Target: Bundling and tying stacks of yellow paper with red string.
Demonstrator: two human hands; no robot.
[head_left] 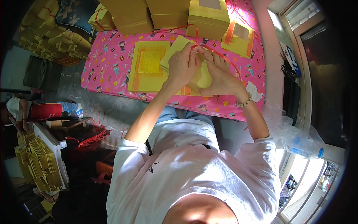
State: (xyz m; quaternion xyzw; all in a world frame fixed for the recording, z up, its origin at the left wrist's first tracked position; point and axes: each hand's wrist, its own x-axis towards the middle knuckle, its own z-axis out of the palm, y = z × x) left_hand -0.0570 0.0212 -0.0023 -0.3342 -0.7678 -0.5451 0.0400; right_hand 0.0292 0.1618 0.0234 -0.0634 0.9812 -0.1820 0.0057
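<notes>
A stack of yellow flat paper pieces [178, 44] lies on the pink table cover in front of me, turned at a slant. Above it, my left hand [181, 67] is closed, its fingertips pinching a red ribbon [195, 33]. My right hand [222, 77] meets the left at the fingertips, with its thumb stretched down over the stack. The ribbon also runs across the right fingers and trails off past the wrist, which wears a beaded bracelet [244, 100]. My palms and fingers hide much of the stack's middle.
Left of my hands lies a yellow sheet with an orange-edged square [150, 64]. Tall yellow stacks [169, 15] line the table's back; a smaller bundle [238, 38] sits at right. Another person [18, 112] is at far left, near stacked yellow card [43, 164]. A plastic bottle [302, 147] is at right.
</notes>
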